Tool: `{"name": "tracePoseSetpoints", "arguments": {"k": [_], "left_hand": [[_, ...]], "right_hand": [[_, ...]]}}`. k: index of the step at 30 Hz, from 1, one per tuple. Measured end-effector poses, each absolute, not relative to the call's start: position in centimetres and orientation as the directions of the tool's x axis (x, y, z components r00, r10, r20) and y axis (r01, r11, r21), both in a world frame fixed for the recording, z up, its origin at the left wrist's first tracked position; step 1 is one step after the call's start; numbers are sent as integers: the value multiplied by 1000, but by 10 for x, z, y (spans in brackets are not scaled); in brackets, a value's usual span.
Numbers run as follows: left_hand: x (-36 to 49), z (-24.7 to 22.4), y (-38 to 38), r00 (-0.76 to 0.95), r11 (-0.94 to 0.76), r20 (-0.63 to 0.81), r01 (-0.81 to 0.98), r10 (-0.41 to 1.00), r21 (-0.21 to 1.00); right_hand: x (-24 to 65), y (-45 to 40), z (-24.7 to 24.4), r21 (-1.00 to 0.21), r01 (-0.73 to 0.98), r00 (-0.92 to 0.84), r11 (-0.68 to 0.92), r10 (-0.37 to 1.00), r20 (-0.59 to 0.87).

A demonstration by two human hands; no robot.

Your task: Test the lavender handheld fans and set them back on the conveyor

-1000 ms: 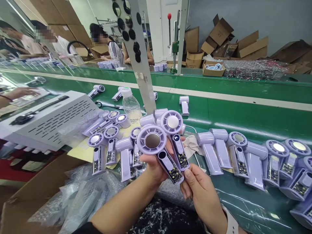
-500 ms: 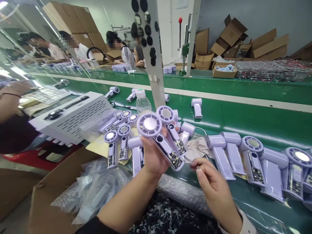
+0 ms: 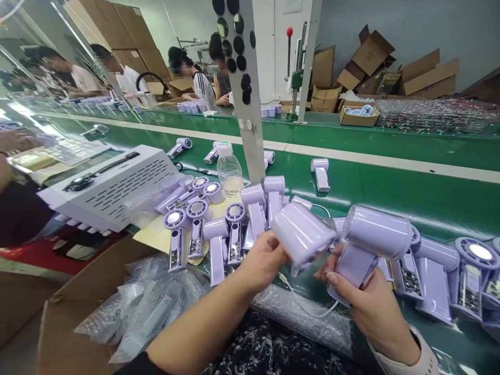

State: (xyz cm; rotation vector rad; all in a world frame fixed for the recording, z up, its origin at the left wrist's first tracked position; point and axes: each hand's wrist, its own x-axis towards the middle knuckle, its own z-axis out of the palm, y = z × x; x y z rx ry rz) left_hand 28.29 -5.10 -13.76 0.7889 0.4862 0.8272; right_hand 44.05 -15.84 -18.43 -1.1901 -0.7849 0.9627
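My left hand (image 3: 261, 260) is closed around a lavender handheld fan (image 3: 302, 233), its smooth barrel tilted towards me and its handle mostly hidden. In my right hand (image 3: 373, 307) is a second lavender handheld fan (image 3: 378, 232), its barrel lying sideways above the gripped handle. The two fans are close together over the bench. A white cable (image 3: 302, 301) with a small plug curves beneath them. To the left stand several similar fans (image 3: 235, 234), some with exposed circuit boards in their handles. More fans (image 3: 437, 276) form a row at the right.
A clear plastic bottle (image 3: 230, 172) stands by the metal post (image 3: 253, 135). At left are a grey slotted box (image 3: 128, 182) and a carton (image 3: 58, 312) with bubble-wrap bags (image 3: 156, 302). A rolled bubble-wrap piece (image 3: 308, 317) lies before me. Several people work beyond the green bench (image 3: 371, 182).
Both fans were in my left hand, circuit boards facing up. Now each hand holds one, turned so the smooth barrels show. My right hand has moved up and right, and the white cable has come into sight.
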Motion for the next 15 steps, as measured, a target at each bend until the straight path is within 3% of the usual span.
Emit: {"name": "tracePoseSetpoints", "arguments": {"k": [7, 15], "left_hand": [[311, -143, -66, 570, 659, -377, -441, 730, 609], [322, -158, -69, 480, 605, -381, -508, 790, 613]], "right_hand": [[413, -156, -184, -993, -113, 437, -24, 897, -72], [416, -156, -197, -997, 8, 478, -71, 877, -58]]}}
